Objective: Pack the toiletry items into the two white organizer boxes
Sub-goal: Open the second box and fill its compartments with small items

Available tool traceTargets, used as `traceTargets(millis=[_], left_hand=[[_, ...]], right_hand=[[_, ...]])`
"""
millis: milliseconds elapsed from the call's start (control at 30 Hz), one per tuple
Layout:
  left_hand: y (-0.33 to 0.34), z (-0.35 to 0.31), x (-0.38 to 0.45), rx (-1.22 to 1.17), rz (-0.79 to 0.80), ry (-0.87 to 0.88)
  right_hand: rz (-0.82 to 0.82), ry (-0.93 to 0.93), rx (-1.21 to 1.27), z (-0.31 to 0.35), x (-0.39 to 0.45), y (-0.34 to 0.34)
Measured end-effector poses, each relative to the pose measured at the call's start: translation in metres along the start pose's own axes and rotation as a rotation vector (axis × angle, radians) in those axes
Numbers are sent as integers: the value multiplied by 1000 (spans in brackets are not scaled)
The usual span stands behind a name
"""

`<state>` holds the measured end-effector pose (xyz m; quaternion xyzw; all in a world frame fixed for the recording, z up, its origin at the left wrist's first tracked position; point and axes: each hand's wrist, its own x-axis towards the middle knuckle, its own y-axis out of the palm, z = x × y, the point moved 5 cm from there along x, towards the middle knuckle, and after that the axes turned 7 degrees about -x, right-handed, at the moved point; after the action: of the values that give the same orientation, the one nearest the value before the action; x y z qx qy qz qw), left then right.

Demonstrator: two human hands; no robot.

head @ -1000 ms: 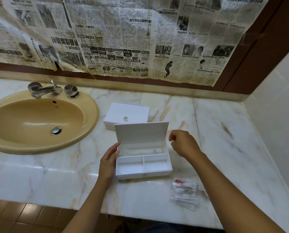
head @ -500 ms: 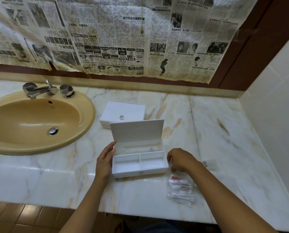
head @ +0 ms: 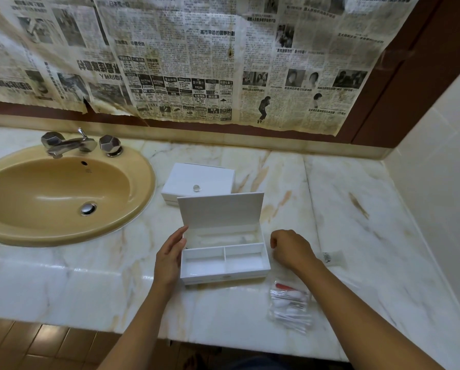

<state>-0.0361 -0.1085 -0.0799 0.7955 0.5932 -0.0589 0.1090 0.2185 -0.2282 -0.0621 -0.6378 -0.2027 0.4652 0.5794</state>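
A white organizer box (head: 224,272) sits open on the marble counter, lid upright, with a long rear compartment and two front ones, all bare. My left hand (head: 170,256) rests with straight fingers against its left wall. My right hand (head: 290,248) hovers just right of the box, fingers curled, holding nothing I can see. A second white box (head: 199,180), closed, with a small clear knob, stands behind the open one. A clear packet of cotton swabs (head: 290,305) lies at the front right, under my right forearm. A small clear sachet (head: 330,256) lies right of my right wrist.
A tan sink (head: 60,193) with a chrome tap (head: 68,142) fills the counter's left. Newspaper covers the wall behind. A tiled wall (head: 437,182) bounds the right side. The counter's front edge (head: 223,340) runs just below the swabs.
My right hand dropped from beside the lid to the counter right of the box, then lifted slightly. My left hand stayed on the box's left side.
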Motion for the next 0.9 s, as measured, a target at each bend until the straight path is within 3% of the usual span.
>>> traceTargets(millis=[200, 600, 733, 900], left_hand=[[-2, 4, 2, -7, 1, -12], [-3, 5, 4, -20, 10, -12], [-3, 4, 5, -13, 15, -7], [-5, 7, 7, -9, 20, -10]], right_hand=[[140, -35, -135, 0, -2, 9], [-38, -33, -46, 11, -4, -19], [-115, -87, -59, 27, -12, -58], [-124, -291, 153, 73, -35, -99]])
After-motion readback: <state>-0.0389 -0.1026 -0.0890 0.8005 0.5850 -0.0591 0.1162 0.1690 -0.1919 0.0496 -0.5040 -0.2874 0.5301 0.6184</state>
